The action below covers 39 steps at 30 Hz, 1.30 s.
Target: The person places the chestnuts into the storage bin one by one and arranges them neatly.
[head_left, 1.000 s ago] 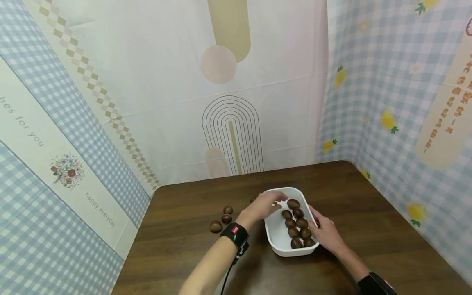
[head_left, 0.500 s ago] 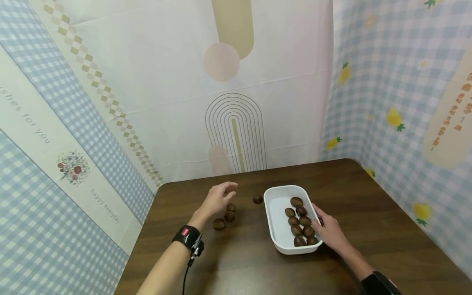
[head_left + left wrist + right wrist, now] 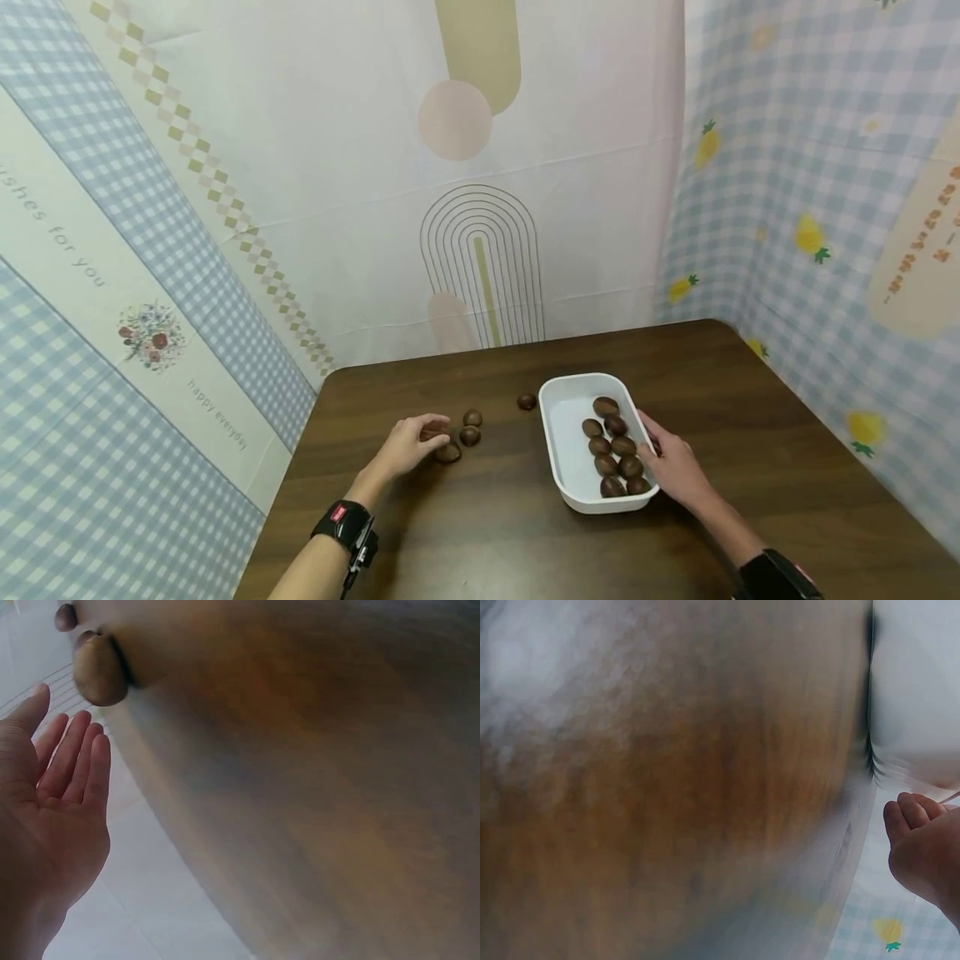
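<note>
My left hand (image 3: 407, 444) is low over the table at the left, fingers extended and slightly bent, right beside a brown chestnut (image 3: 448, 452). In the left wrist view the palm of that hand (image 3: 64, 802) shows with nothing in it, and a chestnut (image 3: 100, 671) lies just beyond the fingertips. My right hand (image 3: 675, 471) grips the right wall of a white rectangular container (image 3: 572, 454), thumb at the rim. Several chestnuts (image 3: 623, 447) lie in two rough rows along the container's right side. The right wrist view shows curled fingers (image 3: 916, 814) against the container's side.
Two more loose chestnuts (image 3: 470, 435) lie close together right of my left hand. Another single chestnut (image 3: 527, 401) lies just left of the container's far corner. Patterned cloth hangings (image 3: 360, 250) stand behind and beside the brown wooden table (image 3: 480, 533).
My left hand has left the container, swung left across the table and come down beside the leftmost loose chestnut. My right hand keeps its grip on the container.
</note>
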Motion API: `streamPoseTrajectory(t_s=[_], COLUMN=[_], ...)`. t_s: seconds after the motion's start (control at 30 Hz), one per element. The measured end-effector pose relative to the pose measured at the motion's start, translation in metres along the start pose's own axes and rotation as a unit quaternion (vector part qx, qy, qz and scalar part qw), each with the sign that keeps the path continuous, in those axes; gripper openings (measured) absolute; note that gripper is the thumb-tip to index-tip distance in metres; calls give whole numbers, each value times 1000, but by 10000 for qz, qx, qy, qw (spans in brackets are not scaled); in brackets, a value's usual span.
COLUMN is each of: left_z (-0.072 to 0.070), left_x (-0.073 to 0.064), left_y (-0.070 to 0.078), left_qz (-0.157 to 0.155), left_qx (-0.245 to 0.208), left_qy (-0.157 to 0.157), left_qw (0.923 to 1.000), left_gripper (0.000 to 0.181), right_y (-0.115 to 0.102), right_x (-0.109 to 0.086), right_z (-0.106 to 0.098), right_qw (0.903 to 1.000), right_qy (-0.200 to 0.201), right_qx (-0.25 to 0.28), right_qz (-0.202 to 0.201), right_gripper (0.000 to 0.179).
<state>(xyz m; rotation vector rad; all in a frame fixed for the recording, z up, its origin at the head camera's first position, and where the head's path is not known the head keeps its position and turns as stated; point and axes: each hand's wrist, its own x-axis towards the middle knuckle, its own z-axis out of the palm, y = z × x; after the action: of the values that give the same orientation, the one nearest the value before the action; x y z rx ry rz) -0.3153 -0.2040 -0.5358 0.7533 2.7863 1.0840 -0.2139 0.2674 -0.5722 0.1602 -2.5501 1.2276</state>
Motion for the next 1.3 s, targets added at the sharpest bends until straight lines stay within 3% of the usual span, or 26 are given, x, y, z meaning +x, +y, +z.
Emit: streamPoseTrajectory(t_s=[0.33,0.87,1.1,1.3], left_z=[8,16,6,-5], left_x=[-14,-16,-7,10], left_y=[-12,-16,-12,5], left_qz=[-51,-106,-11,197], left_qx=[-80,-27,-238,-348], left_qy=[-79,-11,82,140], left_qw=[9999,9999,9997,9991], left_gripper=[36,34,34,37], right_y=[0,1,0,-1], right_x=[-1,-1,0,0], right_z=[0,2,0,0], right_qw=[10000,10000,10000,10000], right_qy=[-2,31,26,35], right_qx=[77,61,43,48], right_qz=[43,54,67,23], right_gripper=[58,58,58,59])
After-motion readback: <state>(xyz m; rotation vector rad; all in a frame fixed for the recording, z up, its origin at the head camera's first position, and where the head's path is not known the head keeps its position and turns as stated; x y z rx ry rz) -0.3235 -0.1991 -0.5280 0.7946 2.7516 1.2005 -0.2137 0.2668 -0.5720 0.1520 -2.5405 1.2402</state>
